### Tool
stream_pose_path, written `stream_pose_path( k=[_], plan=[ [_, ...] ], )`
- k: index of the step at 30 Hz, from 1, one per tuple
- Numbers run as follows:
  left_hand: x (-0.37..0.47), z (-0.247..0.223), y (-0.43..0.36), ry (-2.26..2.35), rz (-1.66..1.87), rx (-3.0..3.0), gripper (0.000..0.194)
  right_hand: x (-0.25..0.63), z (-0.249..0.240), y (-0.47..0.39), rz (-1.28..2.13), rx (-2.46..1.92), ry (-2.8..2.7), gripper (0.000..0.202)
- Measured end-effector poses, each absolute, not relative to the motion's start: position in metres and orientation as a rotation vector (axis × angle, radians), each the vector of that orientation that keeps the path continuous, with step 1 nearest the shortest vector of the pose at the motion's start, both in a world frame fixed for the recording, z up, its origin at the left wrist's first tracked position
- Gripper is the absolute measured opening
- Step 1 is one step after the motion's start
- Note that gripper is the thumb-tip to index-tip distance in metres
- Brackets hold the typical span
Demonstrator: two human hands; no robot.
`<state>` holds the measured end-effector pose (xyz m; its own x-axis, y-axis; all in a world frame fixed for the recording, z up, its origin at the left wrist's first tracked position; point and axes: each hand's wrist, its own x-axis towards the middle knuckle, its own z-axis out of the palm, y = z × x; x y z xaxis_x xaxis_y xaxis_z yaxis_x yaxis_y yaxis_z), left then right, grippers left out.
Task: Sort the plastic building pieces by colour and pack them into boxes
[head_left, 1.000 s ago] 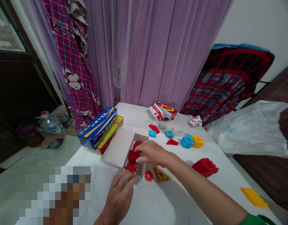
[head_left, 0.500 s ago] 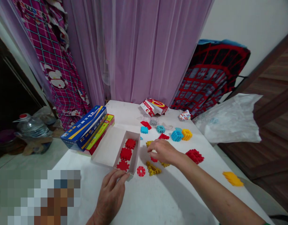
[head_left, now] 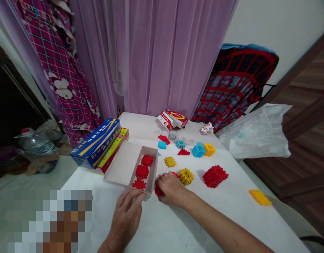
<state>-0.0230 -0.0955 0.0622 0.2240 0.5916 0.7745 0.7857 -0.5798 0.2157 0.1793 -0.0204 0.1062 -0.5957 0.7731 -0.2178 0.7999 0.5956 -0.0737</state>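
At the near end of an open cardboard box [head_left: 153, 168], my left hand [head_left: 127, 214] grips the rim with its fingers over the edge. Inside lie red square building pieces [head_left: 142, 171] in a row. My right hand [head_left: 171, 189] is just right of the box, low on the table. Its fingers curl down on a red building piece [head_left: 158, 191], which shows only in part. Another red piece [head_left: 174, 174] peeks out behind that hand. Close by are a yellow block [head_left: 186, 176] and a flat yellow piece [head_left: 170, 162].
Blue and yellow-green boxes [head_left: 96, 144] are stacked at the left. Further back lie red triangles [head_left: 183, 152], blue blocks [head_left: 198, 150] and a torn red-white box [head_left: 173, 120]. A red block [head_left: 216, 176] and yellow pieces [head_left: 259, 197] lie right. A plastic bag [head_left: 256, 133] hangs beyond the table edge.
My right hand has moved toward me and left, from the flat yellow piece to the red piece beside the box. The yellow triangle is now hidden from view. My left hand stays on the box.
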Motion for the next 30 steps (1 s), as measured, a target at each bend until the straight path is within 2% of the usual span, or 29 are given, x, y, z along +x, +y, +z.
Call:
stream_pose_path(
  k=[4,9,14,22,30],
  plan=[
    [-0.022,0.064,-0.095,-1.293,-1.296,-2.281,0.033,0.190,0.115,-0.019,-0.319,1.429,2.631,0.035],
    [-0.020,0.065,-0.094,-1.285,-1.312,-2.279,0.031,0.197,0.124,-0.019,-0.273,1.392,2.643,0.027],
    [-0.020,0.064,-0.095,-1.294,-1.305,-2.283,0.034,0.184,0.116,-0.016,-0.226,1.260,2.647,0.028],
    [-0.021,0.063,-0.095,-1.300,-1.294,-2.286,0.032,0.182,0.102,-0.017,-0.231,1.335,2.608,0.037],
    [-0.020,0.062,-0.094,-1.290,-1.348,-2.301,0.030,0.208,0.172,-0.023,-0.355,1.623,2.655,0.049]
  ],
)
